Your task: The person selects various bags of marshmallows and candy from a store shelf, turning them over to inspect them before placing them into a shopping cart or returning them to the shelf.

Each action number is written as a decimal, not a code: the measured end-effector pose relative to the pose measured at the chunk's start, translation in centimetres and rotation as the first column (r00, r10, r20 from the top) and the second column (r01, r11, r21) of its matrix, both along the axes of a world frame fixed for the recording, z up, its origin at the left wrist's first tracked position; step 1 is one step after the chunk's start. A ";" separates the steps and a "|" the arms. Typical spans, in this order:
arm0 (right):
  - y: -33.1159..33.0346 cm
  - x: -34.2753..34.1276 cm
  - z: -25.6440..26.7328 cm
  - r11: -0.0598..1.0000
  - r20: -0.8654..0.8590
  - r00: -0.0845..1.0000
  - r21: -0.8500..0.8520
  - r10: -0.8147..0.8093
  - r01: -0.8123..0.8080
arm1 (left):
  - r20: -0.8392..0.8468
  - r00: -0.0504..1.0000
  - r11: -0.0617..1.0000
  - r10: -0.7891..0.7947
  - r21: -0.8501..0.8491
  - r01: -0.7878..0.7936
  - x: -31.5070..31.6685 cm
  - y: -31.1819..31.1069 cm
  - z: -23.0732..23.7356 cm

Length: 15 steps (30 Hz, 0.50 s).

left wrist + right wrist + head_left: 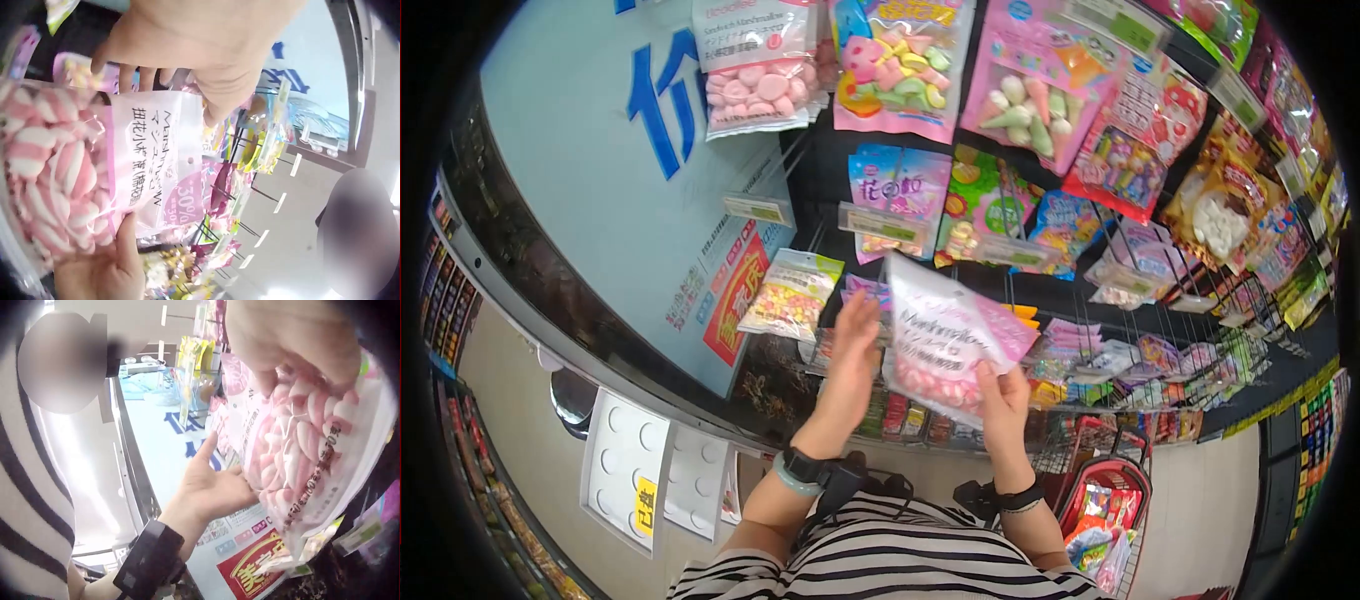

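Note:
A bag of pink-and-white twisted marshmallows [945, 345] is held up before the shelves, its printed side up in the head view. My right hand [1005, 410] grips its right edge, thumb lying on the front. Beside its left edge is my left hand [853, 355], fingers extended and not wrapped round it. The left wrist view shows that hand [200, 44] above the bag [56, 169], with the right thumb pressed on the film below. In the right wrist view the right fingers [325, 369] curl over the bag's side, and the left palm [215, 490] faces it.
Candy bags hang on hooks ahead, among them a pink marshmallow bag [760, 75] and a smaller yellow-and-pink candy bag [792, 293]. Price tags [885, 225] jut from the hooks. A red basket [1135, 470] with several packets stands lower right; a white display box [625, 465] is lower left.

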State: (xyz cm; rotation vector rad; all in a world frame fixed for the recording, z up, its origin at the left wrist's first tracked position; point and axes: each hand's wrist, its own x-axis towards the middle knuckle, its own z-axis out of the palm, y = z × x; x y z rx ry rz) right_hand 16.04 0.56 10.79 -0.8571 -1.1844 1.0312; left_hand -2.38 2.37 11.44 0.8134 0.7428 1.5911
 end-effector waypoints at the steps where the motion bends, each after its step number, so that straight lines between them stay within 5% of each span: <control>1: 0.9 -0.9 -0.6 0.992 -0.051 0.993 -0.050 0.111 -0.113 | -0.035 0.999 0.999 -0.002 0.047 0.004 -1.6 0.0 1.2; 8: 5.7 -10.0 -2.1 0.865 -0.032 0.895 -0.244 0.445 -0.439 | -0.099 0.964 0.969 0.246 0.018 -0.245 -8.9 3.3 1.4; 15: 11.7 -17.0 -2.7 0.857 0.000 0.878 -0.215 0.479 -0.468 | -0.090 0.927 0.929 0.363 -0.034 -0.367 -14.6 8.8 0.5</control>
